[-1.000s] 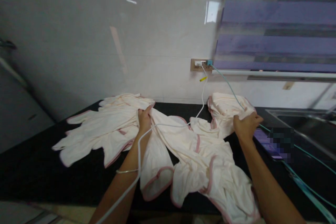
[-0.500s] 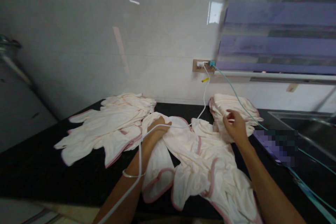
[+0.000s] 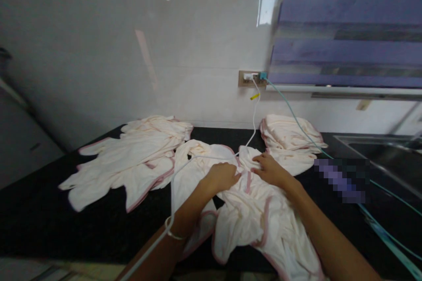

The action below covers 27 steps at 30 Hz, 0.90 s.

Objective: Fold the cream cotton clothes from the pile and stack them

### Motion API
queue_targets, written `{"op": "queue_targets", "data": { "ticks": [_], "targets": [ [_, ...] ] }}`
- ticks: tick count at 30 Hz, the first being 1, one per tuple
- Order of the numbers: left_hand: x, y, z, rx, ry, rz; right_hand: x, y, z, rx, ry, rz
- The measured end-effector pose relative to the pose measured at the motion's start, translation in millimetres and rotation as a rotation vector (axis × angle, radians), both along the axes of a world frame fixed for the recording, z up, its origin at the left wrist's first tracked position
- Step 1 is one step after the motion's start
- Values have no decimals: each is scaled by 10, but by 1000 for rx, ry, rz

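Cream garments with pink edging lie crumpled in a heap (image 3: 250,210) on the black counter before me. Near the top of this heap, my left hand (image 3: 222,178) has its fingers curled down into the cloth, closed on a garment; its fingertips are partly hidden. Just to the right, my right hand (image 3: 272,170) rests on the same heap with fingers apart, touching the fabric. A white cable (image 3: 175,180) runs over the cloth and across my left forearm. Behind my right hand sits a neater stack of folded cream garments (image 3: 288,131).
Another spread pile of cream garments (image 3: 132,153) lies on the left of the black counter (image 3: 99,232). A wall socket (image 3: 252,78) holds the white plug and a teal cable (image 3: 290,107). At right are a blurred-out object (image 3: 339,180) and a steel sink (image 3: 349,140).
My right hand has left the folded stack and come left and down onto the heap. My left hand has moved right across the cloth, nearer to the right one. The view has shifted slightly.
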<state>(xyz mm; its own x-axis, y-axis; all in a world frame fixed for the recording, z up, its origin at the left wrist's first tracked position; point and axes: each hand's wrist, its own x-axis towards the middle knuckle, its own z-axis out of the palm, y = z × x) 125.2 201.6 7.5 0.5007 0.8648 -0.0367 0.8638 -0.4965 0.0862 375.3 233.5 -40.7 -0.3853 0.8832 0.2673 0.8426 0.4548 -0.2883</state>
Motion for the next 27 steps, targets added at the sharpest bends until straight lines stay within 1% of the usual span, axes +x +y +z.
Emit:
{"op": "queue_targets", "data": {
  "ticks": [2, 4, 5, 7, 10, 11, 12, 13, 14, 15, 17, 18, 19, 20, 23, 25, 27],
  "targets": [
    [-18, -2, 40, -47, -7, -42, 26, 15, -21, 1, -32, -75],
    [-44, -17, 100, -110, -29, -103, 51, 29, -41, 3, -70, -111],
    [-53, -36, 135, -177, -38, -139, 60, 36, -49, 2, -85, -119],
    [-60, -92, 216, -376, -42, -198, 66, 51, -59, -2, -100, -130],
    [-61, -182, 354, -792, -11, -255, 54, 67, -66, -7, -85, -145],
    [-65, -197, 395, -904, -15, -273, 48, 70, -70, -4, -81, -155],
    [-71, -200, 428, -973, -45, -296, 43, 70, -76, 2, -80, -169],
    [-78, -190, 449, -999, -101, -319, 40, 69, -86, 9, -82, -184],
    [-84, -167, 453, -953, -182, -335, 37, 66, -98, 18, -84, -198],
    [-90, -134, 439, -828, -275, -340, 35, 63, -112, 28, -84, -208],
    [-99, -52, 357, -468, -420, -290, 30, 53, -136, 56, -79, -215],
    [-105, -10, 297, -297, -437, -239, 28, 47, -144, 74, -78, -214],
    [-114, 27, 232, -167, -418, -183, 27, 41, -145, 89, -80, -213],
    [-127, 57, 170, -89, -372, -134, 28, 34, -139, 100, -83, -216],
    [-192, 102, 48, -19, -226, 5, 54, 13, -79, 69, -72, -268],
    [-247, 114, 42, 7, -175, 120, 90, -2, -15, 15, -33, -329],
    [-303, 138, 75, -4, -146, 254, 129, -17, 50, -14, 21, -378]
  ]
}}
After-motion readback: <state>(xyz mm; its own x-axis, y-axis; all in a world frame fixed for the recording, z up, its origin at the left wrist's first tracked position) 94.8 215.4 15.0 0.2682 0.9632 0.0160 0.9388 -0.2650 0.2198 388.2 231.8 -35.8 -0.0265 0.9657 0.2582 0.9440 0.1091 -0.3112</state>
